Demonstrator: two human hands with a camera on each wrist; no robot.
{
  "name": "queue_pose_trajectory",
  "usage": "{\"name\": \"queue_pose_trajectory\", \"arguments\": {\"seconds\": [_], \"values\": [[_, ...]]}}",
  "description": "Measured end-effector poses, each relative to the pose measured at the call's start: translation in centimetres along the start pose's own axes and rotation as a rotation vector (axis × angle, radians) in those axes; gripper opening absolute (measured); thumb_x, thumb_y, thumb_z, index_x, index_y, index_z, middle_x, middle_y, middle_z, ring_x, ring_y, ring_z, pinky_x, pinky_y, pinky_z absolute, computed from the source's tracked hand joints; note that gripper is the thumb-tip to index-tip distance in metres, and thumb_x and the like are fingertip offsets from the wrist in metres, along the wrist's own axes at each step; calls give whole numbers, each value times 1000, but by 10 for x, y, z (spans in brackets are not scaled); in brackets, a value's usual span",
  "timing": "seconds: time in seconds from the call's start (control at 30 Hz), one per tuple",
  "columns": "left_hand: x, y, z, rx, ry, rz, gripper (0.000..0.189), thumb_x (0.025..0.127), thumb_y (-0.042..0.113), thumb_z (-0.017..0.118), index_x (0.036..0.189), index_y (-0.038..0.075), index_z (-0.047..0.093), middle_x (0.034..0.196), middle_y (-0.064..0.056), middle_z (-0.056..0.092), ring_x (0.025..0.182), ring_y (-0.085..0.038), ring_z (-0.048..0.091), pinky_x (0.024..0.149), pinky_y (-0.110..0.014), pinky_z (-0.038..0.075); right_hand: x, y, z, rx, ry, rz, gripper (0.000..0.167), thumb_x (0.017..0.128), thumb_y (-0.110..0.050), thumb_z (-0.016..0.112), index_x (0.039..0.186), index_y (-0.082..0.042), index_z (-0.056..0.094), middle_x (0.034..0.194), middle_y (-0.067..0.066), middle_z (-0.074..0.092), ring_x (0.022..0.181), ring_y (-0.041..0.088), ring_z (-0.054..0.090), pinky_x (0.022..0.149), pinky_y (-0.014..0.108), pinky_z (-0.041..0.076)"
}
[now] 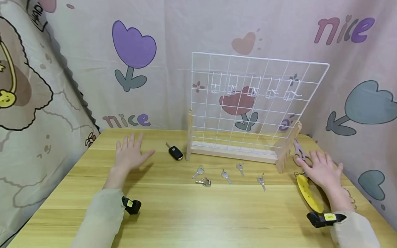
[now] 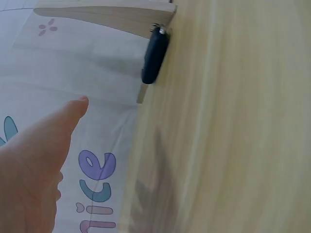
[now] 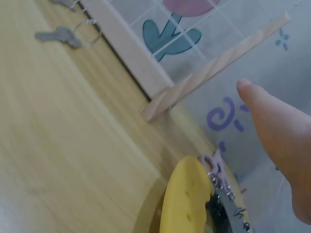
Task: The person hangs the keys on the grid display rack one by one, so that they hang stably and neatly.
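My left hand [image 1: 131, 153] is spread flat-fingered over the table's left part, holding nothing. Nearest to it lies a black car key [image 1: 175, 153] with its blade out, also seen in the left wrist view as a dark fob [image 2: 156, 56]. My right hand [image 1: 324, 170], fingers spread and holding nothing, is at the right beside a yellow banana-shaped keychain [image 1: 308, 194] with a metal chain and a pair of light purple scissors [image 1: 299, 153]. Several small silver keys lie mid-table, among them a key [image 1: 226, 176] and a key with a ring [image 1: 204, 182].
A white wire grid rack [image 1: 242, 113] on a wooden stand [image 1: 234, 153] rises at the back. Several white hooks [image 1: 253, 91] hang in a row on it. A printed curtain [image 1: 173, 41] closes off the back and sides of the wooden table [image 1: 192, 217].
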State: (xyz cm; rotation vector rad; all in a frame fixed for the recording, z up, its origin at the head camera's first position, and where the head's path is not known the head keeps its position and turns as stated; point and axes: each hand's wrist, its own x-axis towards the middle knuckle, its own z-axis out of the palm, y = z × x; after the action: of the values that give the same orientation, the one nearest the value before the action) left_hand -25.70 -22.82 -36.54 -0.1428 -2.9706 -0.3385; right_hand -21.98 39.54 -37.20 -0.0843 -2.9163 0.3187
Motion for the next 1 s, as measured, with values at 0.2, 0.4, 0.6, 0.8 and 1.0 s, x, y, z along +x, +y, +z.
{"name": "queue_pose_trajectory", "arguments": {"seconds": [0.2,0.4,0.6,0.8,1.0], "values": [[9,11,-7,-122,-3,-10,97,87,70,32,148,3,-2,148,-31,-2,133,-49,-6,102,-62,-11,-5,-16,-14,89,111,-7,72,96,-51,34,138,8,31,135,36,31,122,55,23,91,75,10],[20,36,-14,-356,48,14,92,91,55,45,147,-1,-2,150,-27,3,136,-45,3,107,-59,-1,-18,-55,-30,300,194,-48,58,98,-38,42,133,8,41,127,36,43,112,54,39,87,66,29],[34,75,-20,-722,86,-47,84,89,40,59,146,-2,14,150,-21,16,137,-37,17,110,-48,15,-18,-106,-25,542,251,-136,39,93,-22,57,118,7,56,105,24,61,87,11,57,75,17,45],[50,111,-16,-1025,108,-107,77,84,37,68,142,3,31,143,-15,37,130,-28,36,107,-38,30,-9,-156,-4,887,38,-149,38,90,-12,61,120,9,52,101,24,61,80,3,61,75,22,52],[64,136,-7,-1104,100,-71,75,86,35,66,143,2,31,141,-16,41,126,-28,42,104,-36,34,-2,-208,27,1056,-162,-156,38,89,-4,59,122,12,49,106,31,59,78,10,62,78,39,53]]}}
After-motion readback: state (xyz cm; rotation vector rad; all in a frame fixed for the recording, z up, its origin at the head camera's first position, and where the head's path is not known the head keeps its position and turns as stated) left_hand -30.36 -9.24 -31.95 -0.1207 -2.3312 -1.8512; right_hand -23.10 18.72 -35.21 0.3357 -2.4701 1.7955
